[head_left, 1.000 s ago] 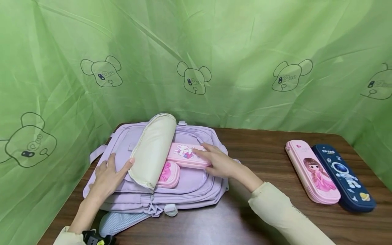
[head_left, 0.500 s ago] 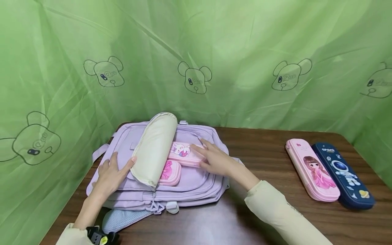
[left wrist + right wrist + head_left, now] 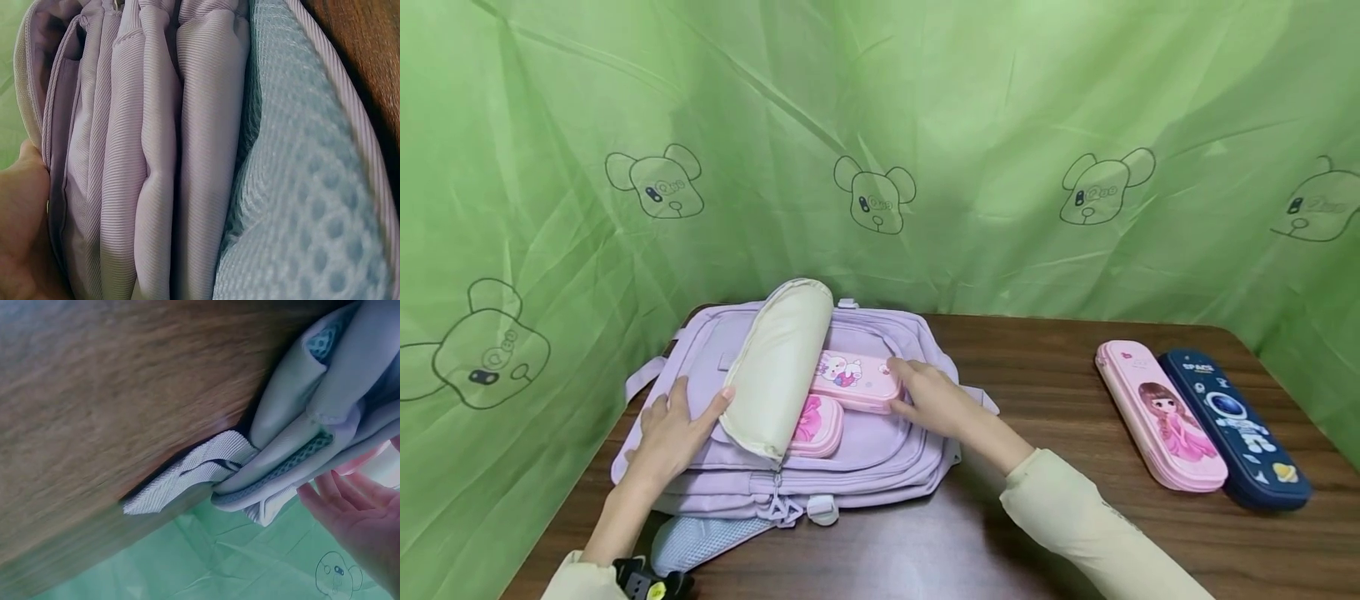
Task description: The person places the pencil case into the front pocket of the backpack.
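Note:
A lilac backpack (image 3: pixel 880 443) lies on the table, its front pocket flap (image 3: pixel 782 367) folded back so the cream lining shows. My left hand (image 3: pixel 670 433) holds the flap at its left edge, thumb on the lining. In the left wrist view, part of that hand (image 3: pixel 22 219) shows beside the layered fabric. My right hand (image 3: pixel 936 400) has its thumb and fingers around the right end of a pink bunny pencil case (image 3: pixel 853 375). The left end of this case is hidden under the flap. Nearer me, a second pink pencil case (image 3: pixel 820 425) lies half covered by the flap.
On the right of the brown table (image 3: pixel 1045 358), a pink pencil case with a doll print (image 3: pixel 1165 417) lies against a dark blue space pencil case (image 3: pixel 1240 429). A green curtain (image 3: pixel 985 108) stands behind and at the sides. A pale blue mesh strap (image 3: pixel 700 542) pokes out in front.
The bunny pencil case has shifted left, further under the flap. My right hand has drawn back from over its top to its right end. The left hand stays at the flap.

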